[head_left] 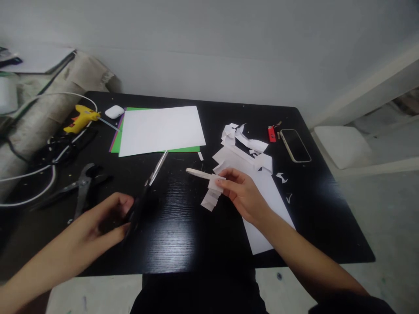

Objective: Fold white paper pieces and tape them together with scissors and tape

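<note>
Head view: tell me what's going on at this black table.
The person's left hand holds the scissors by their dark handles, blades pointing away over the black table. The right hand pinches a folded white paper piece above a loose white sheet. Paper scraps lie beyond it, with a red lighter and a phone further right. A white sheet stack, yellow glue gun and pliers lie to the left, untouched.

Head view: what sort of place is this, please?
Probably a home craft desk: a black table by a plain wall, with a yellow glue gun, stacked paper sheets and white scraps. The left hand holds scissors, the right hand a folded paper piece.
</note>
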A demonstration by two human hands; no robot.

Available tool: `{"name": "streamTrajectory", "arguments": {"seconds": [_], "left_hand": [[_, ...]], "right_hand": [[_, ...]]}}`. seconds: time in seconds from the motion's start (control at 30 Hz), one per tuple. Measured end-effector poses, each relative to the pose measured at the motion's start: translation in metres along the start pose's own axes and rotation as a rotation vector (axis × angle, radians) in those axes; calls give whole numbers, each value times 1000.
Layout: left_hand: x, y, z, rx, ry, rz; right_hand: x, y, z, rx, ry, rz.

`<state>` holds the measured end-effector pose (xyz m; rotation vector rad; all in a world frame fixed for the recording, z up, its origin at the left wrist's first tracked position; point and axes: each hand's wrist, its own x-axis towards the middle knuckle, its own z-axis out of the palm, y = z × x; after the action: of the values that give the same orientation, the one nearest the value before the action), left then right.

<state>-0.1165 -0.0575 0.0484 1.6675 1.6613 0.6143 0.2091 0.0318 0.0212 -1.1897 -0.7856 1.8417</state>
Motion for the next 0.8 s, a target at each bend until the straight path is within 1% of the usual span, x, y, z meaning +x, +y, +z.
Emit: {"name": "streamTrajectory", "arguments": {"seconds": [0.07,0.1,0.17,0.23,0.27,0.33,0.43,0.5,0.67,0.8], "left_hand": [[-16,3,9,-192,-172,-76],[-23,5,17,-294,-279,-94],[-32,9,34,-447,-389,-136],[-35,13,50,-549,-477,-170],[-34,16,57,-586,-524,-165],[-31,20,68,-646,-541,-165],[-24,25,77,-683,-503,-202],[-21,27,79,-682,-491,-214],[-16,31,80,-662,-514,-195],[-15,33,84,-632,-498,-225]], "right_hand": [[0,1,1,8,1,-7],[0,2,1,16,2,-9],[1,3,1,35,5,-13],[0,5,1,49,4,-12],[0,5,1,56,4,-11],[-1,6,1,68,2,-10],[-2,6,2,85,-4,-12],[-3,5,2,94,-6,-10],[-3,5,2,120,-13,-4],[-2,5,1,134,-13,-5]]}}
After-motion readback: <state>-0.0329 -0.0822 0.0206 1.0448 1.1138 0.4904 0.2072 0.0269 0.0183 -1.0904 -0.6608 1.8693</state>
